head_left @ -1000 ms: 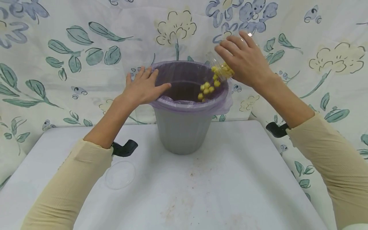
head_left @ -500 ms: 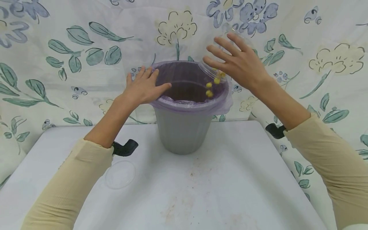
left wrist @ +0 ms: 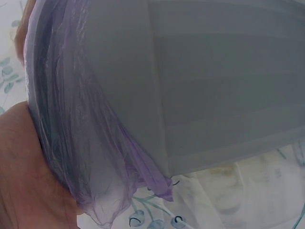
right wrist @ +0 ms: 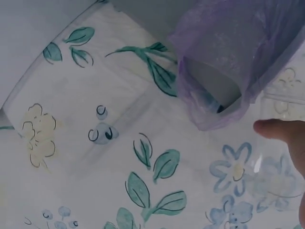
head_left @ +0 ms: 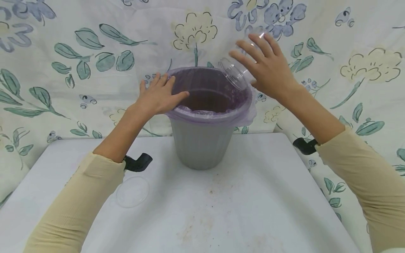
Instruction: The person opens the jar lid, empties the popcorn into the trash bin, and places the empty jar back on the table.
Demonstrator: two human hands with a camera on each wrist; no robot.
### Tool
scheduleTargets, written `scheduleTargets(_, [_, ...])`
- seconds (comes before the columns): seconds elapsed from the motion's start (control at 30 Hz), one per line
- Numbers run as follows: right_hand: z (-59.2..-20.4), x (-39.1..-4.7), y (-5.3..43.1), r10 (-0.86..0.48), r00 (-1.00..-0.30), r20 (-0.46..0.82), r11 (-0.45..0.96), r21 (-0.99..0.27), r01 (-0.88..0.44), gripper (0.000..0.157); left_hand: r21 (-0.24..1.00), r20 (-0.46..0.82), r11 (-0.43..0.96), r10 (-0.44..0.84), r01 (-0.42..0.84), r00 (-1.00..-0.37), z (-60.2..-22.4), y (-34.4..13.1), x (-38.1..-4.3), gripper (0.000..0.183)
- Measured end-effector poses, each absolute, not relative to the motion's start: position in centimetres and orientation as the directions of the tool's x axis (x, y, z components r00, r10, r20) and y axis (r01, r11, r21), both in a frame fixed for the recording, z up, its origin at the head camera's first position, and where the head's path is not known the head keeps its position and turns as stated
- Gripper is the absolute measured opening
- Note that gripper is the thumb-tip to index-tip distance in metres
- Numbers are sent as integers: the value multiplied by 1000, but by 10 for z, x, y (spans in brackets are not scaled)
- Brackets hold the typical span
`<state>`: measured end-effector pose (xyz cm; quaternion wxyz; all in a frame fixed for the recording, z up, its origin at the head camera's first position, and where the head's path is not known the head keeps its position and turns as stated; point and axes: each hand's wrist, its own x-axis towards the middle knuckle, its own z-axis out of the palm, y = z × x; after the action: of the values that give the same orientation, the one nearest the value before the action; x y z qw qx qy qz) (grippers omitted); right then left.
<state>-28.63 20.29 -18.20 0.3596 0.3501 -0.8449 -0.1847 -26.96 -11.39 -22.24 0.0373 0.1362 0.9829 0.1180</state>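
Note:
My right hand [head_left: 267,68] holds a clear plastic jar [head_left: 235,74], tilted mouth-down over the right side of the bin's opening. No yellow balls show in the jar. In the right wrist view the thumb [right wrist: 274,129] lies against the jar's clear side. A grey bin [head_left: 202,147] stands upright on the table, lined with a purple bag [head_left: 209,118] folded over its rim. My left hand [head_left: 156,95] rests on the bin's left rim, fingers spread and fairly straight. In the left wrist view the hand [left wrist: 28,176] touches the bag-covered rim. The bin's bottom is hidden.
A clear round lid [head_left: 133,192] lies on the white table [head_left: 253,196], near the left forearm. Brownish specks and stains mark the tabletop in front of the bin. A flower-patterned cloth [head_left: 133,21] hangs close behind.
Yellow balls were dropping from the jar into the bin; now none are visible. The right hand tipped the jar further, then shifted slightly. The left hand stayed put.

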Motion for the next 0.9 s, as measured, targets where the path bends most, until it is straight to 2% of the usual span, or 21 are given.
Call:
scheduleTargets(0.1, [-183, -286, 207, -630, -550, 548, 770, 349, -534, 105, 239, -36, 937, 272, 256, -962, -223, -114, -268, 86])
scheduleTargets(0.2, [-183, -284, 211, -500, -647, 577, 831, 108, -546, 109, 240, -33, 937, 270, 254, -962, -222, -113, -266, 86])
scheduleTargets(0.27, [-184, -282, 212, -397, -723, 565, 860, -46, -508, 113, 242, -34, 937, 268, 253, -963, -222, -113, -266, 85])
scheduleTargets(0.47, [-186, -276, 222, -180, -848, 498, 820, -401, -410, 115, 244, -34, 937, 266, 250, -963, -222, -112, -264, 85])
scheduleTargets(0.63, [-188, -270, 231, -35, -921, 388, 768, -579, -273, 115, 244, -39, 936, 269, 252, -962, -223, -112, -263, 86])
scheduleTargets(0.9, [-201, -256, 244, 51, -950, 307, 700, -689, -185, 112, 249, -35, 933, 275, 258, -961, -224, -114, -264, 86])
